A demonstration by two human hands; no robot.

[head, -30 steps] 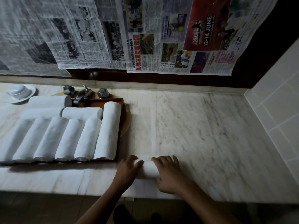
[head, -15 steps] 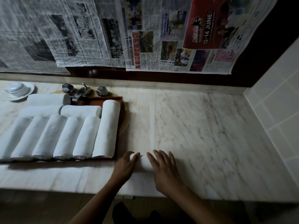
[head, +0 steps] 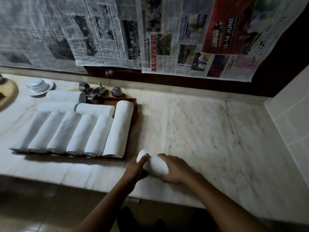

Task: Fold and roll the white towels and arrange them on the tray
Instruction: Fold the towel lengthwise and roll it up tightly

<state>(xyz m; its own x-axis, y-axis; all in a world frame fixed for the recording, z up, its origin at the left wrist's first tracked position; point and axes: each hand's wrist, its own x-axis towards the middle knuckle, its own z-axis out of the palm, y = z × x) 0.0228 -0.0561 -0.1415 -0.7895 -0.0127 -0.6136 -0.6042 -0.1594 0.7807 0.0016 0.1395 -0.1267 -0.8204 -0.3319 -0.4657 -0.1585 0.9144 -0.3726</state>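
Observation:
A rolled white towel (head: 154, 163) lies tilted on the marble counter near the front edge, just right of the tray. My left hand (head: 137, 166) holds its left end, fingers curled round it. My right hand (head: 175, 169) grips its right end from above. The dark wooden tray (head: 117, 99) at the left carries several rolled white towels (head: 93, 133) in a front row, with the longest roll (head: 118, 128) at the right end and more rolls laid crosswise behind.
A tap with two metal knobs (head: 98, 91) stands behind the tray. A white bowl on a saucer (head: 39, 85) sits at the back left. Newspaper sheets (head: 150, 34) hang on the wall. A tiled wall (head: 292, 114) closes the right side. The marble counter (head: 209, 131) stretches right.
My hands went from lying flat over the towel to gripping its ends. The roll now sits tilted and closer to the tray's front right corner.

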